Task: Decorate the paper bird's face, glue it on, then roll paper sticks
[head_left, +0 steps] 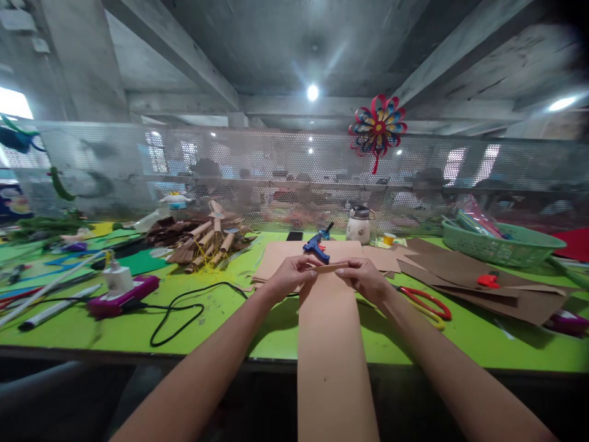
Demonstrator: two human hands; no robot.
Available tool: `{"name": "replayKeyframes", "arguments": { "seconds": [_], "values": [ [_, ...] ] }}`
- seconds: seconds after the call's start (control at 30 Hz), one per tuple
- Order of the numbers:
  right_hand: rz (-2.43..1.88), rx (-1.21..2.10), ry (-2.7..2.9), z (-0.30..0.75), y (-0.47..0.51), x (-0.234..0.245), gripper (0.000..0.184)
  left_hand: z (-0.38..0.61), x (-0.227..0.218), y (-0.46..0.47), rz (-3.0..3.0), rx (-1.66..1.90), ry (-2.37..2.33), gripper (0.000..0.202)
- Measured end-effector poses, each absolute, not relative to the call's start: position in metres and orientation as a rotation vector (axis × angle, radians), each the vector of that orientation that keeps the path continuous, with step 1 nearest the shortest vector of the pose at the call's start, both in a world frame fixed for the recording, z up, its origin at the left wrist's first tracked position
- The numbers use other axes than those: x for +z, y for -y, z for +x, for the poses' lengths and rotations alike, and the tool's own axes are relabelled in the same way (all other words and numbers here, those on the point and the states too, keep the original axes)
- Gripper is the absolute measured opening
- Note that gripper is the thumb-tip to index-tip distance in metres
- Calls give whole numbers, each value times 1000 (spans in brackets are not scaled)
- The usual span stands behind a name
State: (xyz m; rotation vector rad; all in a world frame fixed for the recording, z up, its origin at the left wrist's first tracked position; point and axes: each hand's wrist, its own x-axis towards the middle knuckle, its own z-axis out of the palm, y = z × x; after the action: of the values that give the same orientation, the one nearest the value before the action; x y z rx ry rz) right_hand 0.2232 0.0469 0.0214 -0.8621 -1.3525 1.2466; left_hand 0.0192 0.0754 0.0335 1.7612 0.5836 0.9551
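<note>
A long strip of tan kraft paper (332,350) runs from the table down over its front edge toward me. At its far end a narrow edge is folded over. My left hand (294,273) pinches the left end of that fold, thumb and fingers together. My right hand (363,275) pinches the right end in the same way. Just beyond my hands a blue glue gun (316,247) lies on flat tan paper sheets (276,258). Scissors with red and yellow handles (426,304) lie right of my right forearm.
Left on the green table (230,331) are a purple power strip (122,298), a black cable (177,325) and a bundle of rolled paper (214,239). Brown sheets (460,276), a green basket (501,245) and a lidded jar (358,226) stand right and back. A perforated screen (276,172) rises behind.
</note>
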Motion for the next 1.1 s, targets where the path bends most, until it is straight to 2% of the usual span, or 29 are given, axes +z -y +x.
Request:
{"name": "replayKeyframes", "arguments": {
  "seconds": [0.43,0.63,0.8,1.1],
  "values": [
    [-807,1117,1393,224,-41,29,17,18,31,-80,1766,975,-572,23],
    [-851,1047,1468,226,-45,26,16,14,41,-78,1887,858,-602,26],
    [-906,950,1599,222,-42,26,15,16,42,-78,1908,763,-772,42],
    [-877,845,1746,220,-39,22,12,15,32,-75,1899,541,-695,37]
  ]
}}
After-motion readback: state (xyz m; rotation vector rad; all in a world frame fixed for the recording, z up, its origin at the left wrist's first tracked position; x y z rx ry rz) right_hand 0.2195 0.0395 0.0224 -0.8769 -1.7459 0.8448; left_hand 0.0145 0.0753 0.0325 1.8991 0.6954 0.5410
